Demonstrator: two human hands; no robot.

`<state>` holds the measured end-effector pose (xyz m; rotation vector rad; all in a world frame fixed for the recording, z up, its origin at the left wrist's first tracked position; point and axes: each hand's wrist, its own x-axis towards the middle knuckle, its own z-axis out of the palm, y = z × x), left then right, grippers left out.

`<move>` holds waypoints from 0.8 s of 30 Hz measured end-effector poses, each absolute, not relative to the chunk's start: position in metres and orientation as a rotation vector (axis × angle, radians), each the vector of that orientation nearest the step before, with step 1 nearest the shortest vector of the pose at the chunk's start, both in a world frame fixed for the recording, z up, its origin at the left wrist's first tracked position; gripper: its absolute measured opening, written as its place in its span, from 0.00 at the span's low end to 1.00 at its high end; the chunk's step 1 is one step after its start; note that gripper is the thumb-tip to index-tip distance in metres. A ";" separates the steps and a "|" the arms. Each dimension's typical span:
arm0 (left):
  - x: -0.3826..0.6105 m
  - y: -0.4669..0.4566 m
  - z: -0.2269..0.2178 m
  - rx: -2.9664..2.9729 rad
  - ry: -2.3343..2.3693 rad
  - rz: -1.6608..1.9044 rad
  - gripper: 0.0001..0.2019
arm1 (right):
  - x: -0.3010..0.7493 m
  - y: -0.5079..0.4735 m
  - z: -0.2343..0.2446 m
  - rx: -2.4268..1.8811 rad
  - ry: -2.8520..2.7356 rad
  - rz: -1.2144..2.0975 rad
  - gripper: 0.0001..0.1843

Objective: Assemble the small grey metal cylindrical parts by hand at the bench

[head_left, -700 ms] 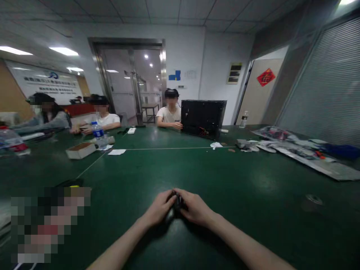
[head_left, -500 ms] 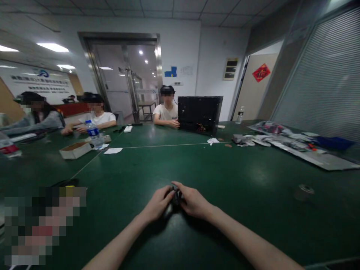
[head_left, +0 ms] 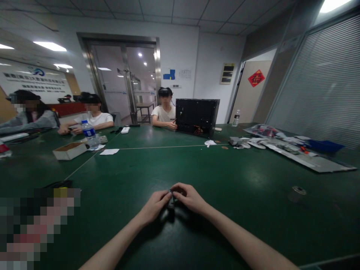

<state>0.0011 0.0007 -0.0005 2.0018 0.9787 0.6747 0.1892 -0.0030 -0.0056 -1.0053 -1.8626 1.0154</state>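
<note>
Green tabletop spreads toward a can at right. Lower centre, left hand and right hand pinch a small dark part between fingertips; its direction and long axis are unclear.

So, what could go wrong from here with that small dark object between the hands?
The small dark object sits at the fingertips of the left hand and right hand, so it might slip. If dropped, it could be hard to spot against the dark green tabletop. If the right hand swings wide, it might knock the cylinder to its right.
</note>
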 end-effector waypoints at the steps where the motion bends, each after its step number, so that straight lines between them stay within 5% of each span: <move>1: 0.001 0.000 0.000 1.997 0.971 0.671 0.23 | 0.188 -0.002 -0.008 -1.006 -1.823 1.066 0.14; 7: 0.002 -0.001 0.001 1.977 0.938 0.652 0.25 | 0.185 0.000 -0.014 -0.877 -1.563 1.449 0.20; 24: 0.006 -0.005 0.002 1.916 0.969 0.593 0.31 | 0.182 -0.006 -0.018 -0.783 -1.175 1.873 0.25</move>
